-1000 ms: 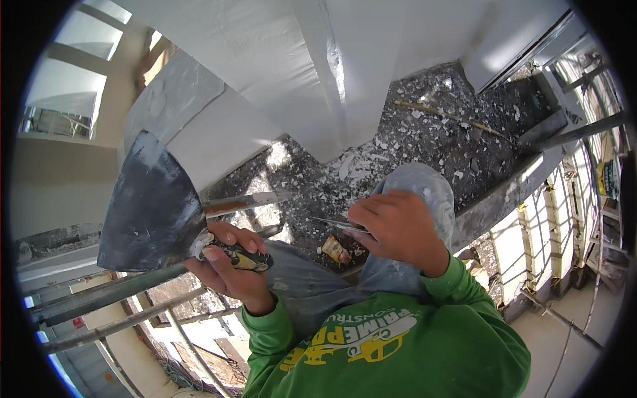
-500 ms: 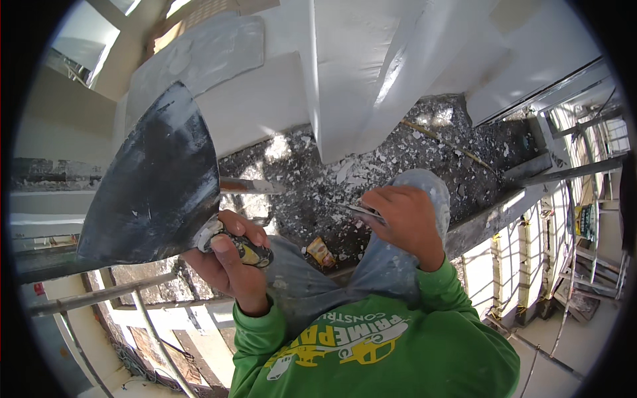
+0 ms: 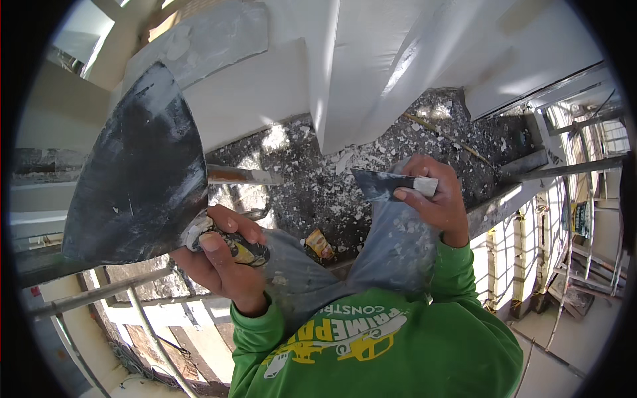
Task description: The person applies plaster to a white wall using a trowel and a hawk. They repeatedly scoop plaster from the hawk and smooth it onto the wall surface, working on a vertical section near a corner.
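My left hand (image 3: 229, 262) is closed round the stubby, plaster-caked handle of a wide putty knife (image 3: 142, 166). Its broad dark blade, smeared with pale filler, points up and away on the left. On the right, over my knee, my right hand (image 3: 438, 199) grips a smaller putty knife (image 3: 385, 184) by its whitish handle. That knife's dark blade points left, toward the wide one but well apart from it. My fingers cover part of both handles.
Pale flakes litter the dark floor (image 3: 312, 172) ahead of my knees. A yellow wrapper (image 3: 320, 244) lies between my legs. White wall surfaces (image 3: 358, 73) rise beyond. Metal pipes (image 3: 99, 292) run at the left, and scaffold bars (image 3: 570, 278) stand at the right.
My right hand has turned and moved slightly right and up, bringing the small knife's blade and handle into clear sight. The wide knife in my left hand has shifted slightly left.
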`<state>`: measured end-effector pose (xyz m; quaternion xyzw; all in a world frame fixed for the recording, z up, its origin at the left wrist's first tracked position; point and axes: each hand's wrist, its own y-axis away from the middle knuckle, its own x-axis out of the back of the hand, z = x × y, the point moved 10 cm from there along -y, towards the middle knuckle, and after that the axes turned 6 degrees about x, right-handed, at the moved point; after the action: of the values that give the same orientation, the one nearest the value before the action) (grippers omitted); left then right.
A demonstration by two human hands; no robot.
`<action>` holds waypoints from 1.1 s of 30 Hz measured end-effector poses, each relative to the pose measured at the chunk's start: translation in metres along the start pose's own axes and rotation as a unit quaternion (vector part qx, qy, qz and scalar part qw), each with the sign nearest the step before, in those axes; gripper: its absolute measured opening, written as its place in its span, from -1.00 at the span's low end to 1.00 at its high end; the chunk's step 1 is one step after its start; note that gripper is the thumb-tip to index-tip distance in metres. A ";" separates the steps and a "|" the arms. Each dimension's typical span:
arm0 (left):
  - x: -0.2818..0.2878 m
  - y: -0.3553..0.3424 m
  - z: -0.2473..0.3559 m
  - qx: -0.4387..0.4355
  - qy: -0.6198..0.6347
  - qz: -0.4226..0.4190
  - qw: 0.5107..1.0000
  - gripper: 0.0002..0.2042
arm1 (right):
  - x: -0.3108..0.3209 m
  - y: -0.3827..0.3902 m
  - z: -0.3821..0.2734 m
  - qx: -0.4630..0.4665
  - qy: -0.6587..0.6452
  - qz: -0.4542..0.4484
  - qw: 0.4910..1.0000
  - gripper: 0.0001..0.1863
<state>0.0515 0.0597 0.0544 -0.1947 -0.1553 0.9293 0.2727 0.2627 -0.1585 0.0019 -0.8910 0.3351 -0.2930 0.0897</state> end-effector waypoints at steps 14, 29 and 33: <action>-0.038 0.012 -0.006 -0.005 -0.062 -0.025 0.998 -0.64 | 0.017 0.081 0.221 -0.300 -0.040 0.135 0.944 -0.73; -0.064 0.027 -0.005 -0.040 -0.154 -0.050 0.986 -0.71 | -0.152 0.051 0.309 -0.146 0.160 0.084 0.973 -0.71; -0.061 0.026 -0.005 -0.035 -0.142 -0.042 0.988 -0.72 | -0.157 0.047 0.316 -0.159 0.179 0.056 0.969 -0.73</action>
<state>0.0895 0.0045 0.0567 -0.0637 -0.2328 0.9292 0.2797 0.3261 -0.1034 -0.3443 -0.8067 0.4374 -0.3851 -0.0984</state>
